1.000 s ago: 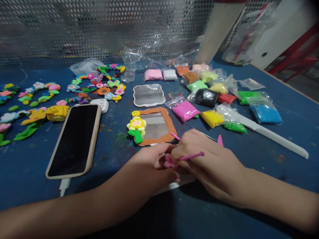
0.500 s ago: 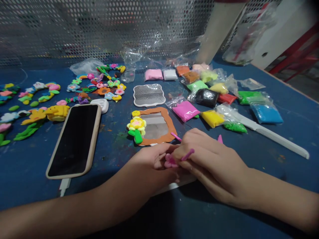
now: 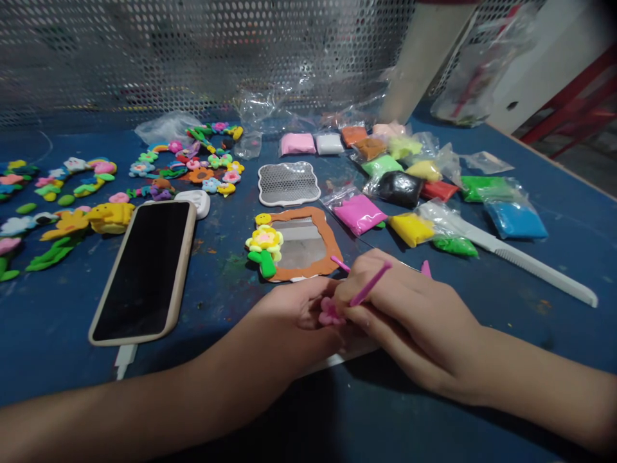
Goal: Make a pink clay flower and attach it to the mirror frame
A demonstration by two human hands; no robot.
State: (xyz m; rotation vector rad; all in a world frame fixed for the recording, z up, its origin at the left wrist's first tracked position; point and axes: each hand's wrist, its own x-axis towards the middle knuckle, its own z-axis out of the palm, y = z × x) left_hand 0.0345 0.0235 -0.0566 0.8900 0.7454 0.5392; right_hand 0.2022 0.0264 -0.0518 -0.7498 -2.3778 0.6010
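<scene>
A small pink clay flower [image 3: 330,312] is held in the fingers of my left hand [image 3: 294,328]. My right hand [image 3: 405,312] pinches a thin magenta clay tool [image 3: 372,283], its upper end slanting up to the right. The tool's lower end is hidden by my fingers, close beside the flower. Under both hands lies a flat, pale-edged piece [image 3: 332,361], mostly covered. Just beyond them is a mirror [image 3: 301,243] with a brown clay border and a yellow clay flower [image 3: 264,239] on its left side. Another magenta tool [image 3: 340,263] pokes out behind my right hand.
A phone [image 3: 144,270] with a charging cable lies at left, near many clay ornaments [image 3: 193,167]. A white-framed mirror [image 3: 289,183] sits further back. Packets of coloured clay [image 3: 359,214] and a white comb [image 3: 530,260] spread across the right of the blue table [image 3: 216,411].
The magenta tool in my right hand has tipped more upright, and more of its shaft shows. The flower and my left hand have hardly moved.
</scene>
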